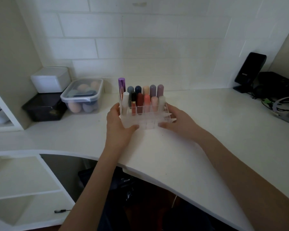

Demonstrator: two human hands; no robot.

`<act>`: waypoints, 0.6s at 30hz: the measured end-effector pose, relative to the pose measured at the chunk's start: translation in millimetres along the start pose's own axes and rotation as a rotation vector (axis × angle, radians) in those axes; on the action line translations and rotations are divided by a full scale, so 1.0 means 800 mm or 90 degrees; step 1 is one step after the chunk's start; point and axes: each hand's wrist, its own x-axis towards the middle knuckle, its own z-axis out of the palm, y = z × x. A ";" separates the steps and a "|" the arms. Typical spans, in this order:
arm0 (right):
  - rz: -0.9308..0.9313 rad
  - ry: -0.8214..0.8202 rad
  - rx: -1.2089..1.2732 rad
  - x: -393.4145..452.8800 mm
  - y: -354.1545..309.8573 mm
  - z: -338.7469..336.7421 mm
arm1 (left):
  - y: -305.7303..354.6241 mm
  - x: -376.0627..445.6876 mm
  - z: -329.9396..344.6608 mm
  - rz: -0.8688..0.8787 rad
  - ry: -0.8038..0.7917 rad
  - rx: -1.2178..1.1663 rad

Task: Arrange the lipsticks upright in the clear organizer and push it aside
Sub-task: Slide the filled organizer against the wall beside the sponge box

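The clear organizer (147, 121) stands on the white counter (182, 147), in the middle. Several lipsticks (144, 97) stand upright in its two back rows, with a tall shiny purple tube (121, 87) at the back left corner. The front compartments hold nothing. My left hand (118, 124) clasps the organizer's left side, thumb along the front edge. My right hand (177, 121) clasps the right side the same way.
A lidded clear tub of makeup sponges (83, 95) sits just left of the organizer, with a white box (50, 80) on a black box (43, 107) beyond it. A black stand (249, 72) and cables (274, 90) fill the far right. A tiled wall runs behind.
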 end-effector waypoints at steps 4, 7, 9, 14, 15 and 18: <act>-0.002 0.080 0.003 0.010 -0.002 0.027 | -0.001 -0.002 0.001 -0.006 0.105 0.125; 0.004 0.105 -0.011 0.019 -0.002 0.038 | 0.002 0.001 0.004 0.086 0.119 0.249; -0.003 0.113 -0.014 0.025 0.000 0.045 | -0.004 0.012 0.007 0.142 0.086 0.343; -0.005 0.140 -0.001 0.056 -0.004 0.058 | -0.018 0.049 0.003 0.207 0.035 0.434; -0.001 0.143 0.007 0.064 -0.005 0.062 | -0.021 0.058 0.001 0.209 0.030 0.438; 0.018 0.158 0.017 0.092 -0.007 0.076 | -0.031 0.086 -0.003 0.212 0.013 0.455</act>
